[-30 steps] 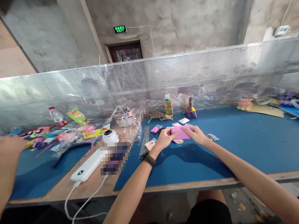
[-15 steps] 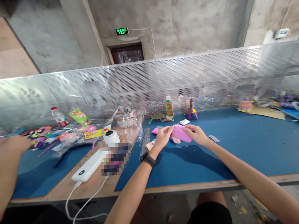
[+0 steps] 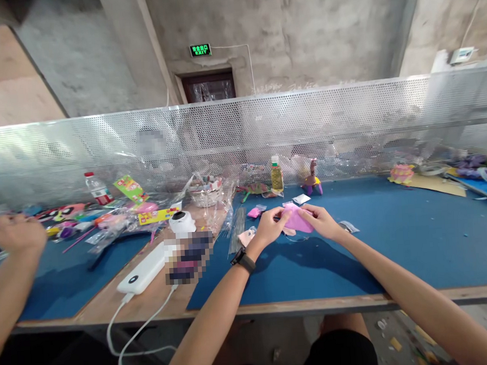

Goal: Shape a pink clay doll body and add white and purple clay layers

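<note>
Two hands, both mine, are on one soft-looking pink piece [image 3: 299, 221], which I hold up just above the blue mat [image 3: 394, 256]; call it the centre of the dial, with twelve straight away from me. As I judge it, the work is partway: the piece is already broad and flattish, but its edge is uneven and I see nothing fixed to it. At seven to eight o'clock a peach-coloured piece [image 3: 289, 232] shows partly from behind it, and I cannot tell whether the two touch. The bundle of thin rods [image 3: 237, 226] lies unused at nine; the pink packet [image 3: 254, 212] lies nearer, between nine and ten. A white packet [image 3: 301, 199] sits at twelve, and beyond it, toward one, stands a long-necked figure [image 3: 313, 182].

My left hand [image 3: 272, 226] pinches the nine o'clock edge between thumb and bent fingers; my right hand [image 3: 322, 223] grips the three o'clock edge the same way, thumbs pointing inward at each other. My left forearm, with a dark watch [image 3: 243, 260] at the wrist, comes in from between seven and eight, my right from about four, both nearly straight.
</note>
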Motion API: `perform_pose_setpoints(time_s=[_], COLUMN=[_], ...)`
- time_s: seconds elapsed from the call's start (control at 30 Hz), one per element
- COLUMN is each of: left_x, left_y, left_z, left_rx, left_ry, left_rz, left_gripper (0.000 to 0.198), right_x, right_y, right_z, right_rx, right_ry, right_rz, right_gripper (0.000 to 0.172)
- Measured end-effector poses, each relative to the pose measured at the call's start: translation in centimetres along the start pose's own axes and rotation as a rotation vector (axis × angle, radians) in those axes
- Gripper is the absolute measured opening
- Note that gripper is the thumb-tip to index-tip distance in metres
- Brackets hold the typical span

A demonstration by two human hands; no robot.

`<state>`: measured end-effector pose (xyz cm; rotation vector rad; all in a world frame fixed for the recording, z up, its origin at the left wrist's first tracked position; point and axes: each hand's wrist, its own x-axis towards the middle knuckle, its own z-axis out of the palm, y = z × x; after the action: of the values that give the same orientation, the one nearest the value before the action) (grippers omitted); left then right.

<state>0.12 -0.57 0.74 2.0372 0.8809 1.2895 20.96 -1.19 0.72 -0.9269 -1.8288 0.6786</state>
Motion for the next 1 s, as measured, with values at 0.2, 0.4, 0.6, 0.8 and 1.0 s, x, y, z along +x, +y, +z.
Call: perform_pose_setpoints(time_s=[0.2, 0.4, 0.6, 0.8, 1.0], left_x=[0.19, 0.18, 0.24, 0.2, 0.12], left_y=[0.23, 0.53, 0.85, 0.88, 0.99], left_z=[0.07, -0.39, -0.55, -0.52, -0.04], left_rx=[-0.026, -0.008, 0.042, 0.06, -0.012], left_ry=[0.126, 0.073, 0.066, 0.082, 0.027], left_rz=[-0.004, -0.044, -0.019, -0.031, 0.029], left_gripper=[0.035, 0.038, 0.037, 0.034, 0.032], right_x=[-0.12, -0.2, -0.25, -0.17, -0.16], right_y=[-0.05, -0.18, -0.41, -0.19, -0.51], right_z=[-0.03, -0.15, 0.04, 0.13, 0.02], right_rx=[-0.048, -0.037, -0.015, -0.009, 0.006], right_ry=[-0.07, -0.111, -0.099, -0.113, -0.157], right_rz=[0.012, 0.051, 0.07, 0.118, 0.061], right_gripper=[0.045, 0.048, 0.051, 0.057, 0.055])
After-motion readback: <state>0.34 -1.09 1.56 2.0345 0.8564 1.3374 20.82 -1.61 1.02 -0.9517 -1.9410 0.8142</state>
